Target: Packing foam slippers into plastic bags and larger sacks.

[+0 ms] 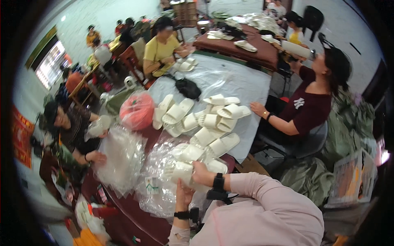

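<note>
Close together, my hands are clamped on a cream slipper: the right hand grips the end nearer me, while the left hand meets it from below. I can't tell if it is one slipper or a pair, nor if any plastic is around it. It sits above the near side of the dark red desk, over some clear bags, just short of the pile of slippers.

I'd judge it light, soft and a bit springy, with a smooth surface that could slide against plastic. It shouldn't break, though a hard pinch may dent the strap. The thick sole edge looks the best place to take hold, thumb on top and fingers underneath. The bags look thin, slippery and easily creased, so I'd take those by the rim, lightly.
</note>
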Demonstrator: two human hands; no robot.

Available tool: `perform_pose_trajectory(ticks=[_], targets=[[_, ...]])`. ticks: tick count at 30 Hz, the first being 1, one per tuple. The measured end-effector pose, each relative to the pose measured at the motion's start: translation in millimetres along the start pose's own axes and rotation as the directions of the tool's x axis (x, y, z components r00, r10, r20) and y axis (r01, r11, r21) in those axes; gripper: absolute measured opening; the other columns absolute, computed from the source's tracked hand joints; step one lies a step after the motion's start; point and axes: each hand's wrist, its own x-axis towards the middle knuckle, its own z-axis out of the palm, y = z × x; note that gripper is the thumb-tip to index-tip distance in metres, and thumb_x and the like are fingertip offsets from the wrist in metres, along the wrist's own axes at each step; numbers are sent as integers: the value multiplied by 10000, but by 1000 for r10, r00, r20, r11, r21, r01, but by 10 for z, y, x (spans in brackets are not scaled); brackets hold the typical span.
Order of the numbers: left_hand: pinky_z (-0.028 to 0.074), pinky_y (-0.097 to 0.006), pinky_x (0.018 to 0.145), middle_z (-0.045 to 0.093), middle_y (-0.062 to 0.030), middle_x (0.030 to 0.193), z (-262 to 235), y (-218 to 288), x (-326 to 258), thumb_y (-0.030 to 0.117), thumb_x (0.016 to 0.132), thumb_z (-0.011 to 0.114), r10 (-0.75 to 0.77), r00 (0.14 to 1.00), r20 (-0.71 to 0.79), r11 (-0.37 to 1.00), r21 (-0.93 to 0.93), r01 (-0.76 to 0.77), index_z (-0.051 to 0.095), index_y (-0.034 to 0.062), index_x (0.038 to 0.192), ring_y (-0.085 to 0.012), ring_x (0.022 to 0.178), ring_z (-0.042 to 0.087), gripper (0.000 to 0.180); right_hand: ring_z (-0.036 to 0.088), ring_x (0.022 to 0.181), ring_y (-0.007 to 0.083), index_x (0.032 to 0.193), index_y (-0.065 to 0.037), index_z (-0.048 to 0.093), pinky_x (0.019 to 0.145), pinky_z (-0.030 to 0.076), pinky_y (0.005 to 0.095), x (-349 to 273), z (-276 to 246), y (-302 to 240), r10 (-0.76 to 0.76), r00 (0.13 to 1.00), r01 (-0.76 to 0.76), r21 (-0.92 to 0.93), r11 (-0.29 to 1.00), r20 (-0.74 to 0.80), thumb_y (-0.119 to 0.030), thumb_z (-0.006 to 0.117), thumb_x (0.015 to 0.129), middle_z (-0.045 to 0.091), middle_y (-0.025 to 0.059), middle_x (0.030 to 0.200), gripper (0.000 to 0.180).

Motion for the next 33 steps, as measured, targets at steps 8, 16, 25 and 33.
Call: perform_pose_trajectory(ticks=[8, 16, 25, 33], targets=[[402, -422, 943, 531, -97, 1229, 35, 123, -350, 405, 936, 367, -73, 897, 436, 832, -469, 295, 439, 79, 1262, -239, 1096, 529, 467, 465, 998, 247, 1175, -32, 390, 844, 381, 365, -561, 958, -634, 149, 902, -107, 125, 986, -406, -219, 518, 851, 491, 156, 1082, 396], [495, -393, 846, 594, -128, 1107, -514, 97, -192, 176, 881, 492, -20, 995, -102, 975, -222, -3, 472, -1, 1182, -258, 1012, 585, 350, 419, 1122, 313, 1353, -89, 238, 969, 326, 413, -307, 470, -446, 438, 899, -420, -265, 868, 8, -314, 573, 815, 369, 227, 1297, 673], [419, -275, 573, 600, -118, 907, 522, 400, -616, 188, 925, 476, -39, 982, -183, 989, -147, 12, 561, 26, 1068, -153, 625, 501, 232, 258, 1313, 335, 1385, -34, 257, 1065, 211, 377, -411, 62, -1453, 205, 750, 499, -741, 449, 629, -493, 464, 870, 308, 198, 1403, 720], [439, -228, 562, 555, -82, 846, 378, 667, -447, 105, 908, 486, 212, 968, -131, 930, -276, -241, 512, 15, 1067, -142, 669, 483, 184, 543, 996, 352, 1143, -9, 480, 822, 422, 426, -245, -659, -1966, 319, 338, 932, -363, 19, 885, -317, 538, 842, 564, 223, 1042, 435]])
